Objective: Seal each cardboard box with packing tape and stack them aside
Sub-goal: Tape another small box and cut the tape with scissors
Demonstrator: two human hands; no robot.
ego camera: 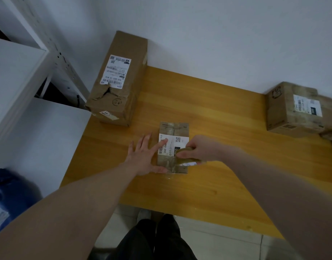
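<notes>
A small cardboard box (177, 129) with a white shipping label lies in the middle of the wooden table (217, 166). My left hand (144, 156) lies flat with spread fingers against the box's left side, its index finger on the label and its thumb along the near edge. My right hand (197, 149) grips a roll of packing tape (184, 156) over the box's near end. A clear strip of tape runs from the roll down over the near edge onto the table.
A long dented box (118, 79) with a label lies at the table's far left corner. Several boxes (294, 109) stand stacked at the far right by the wall. White metal shelving (20, 76) stands to the left, a blue bag (9, 196) below it.
</notes>
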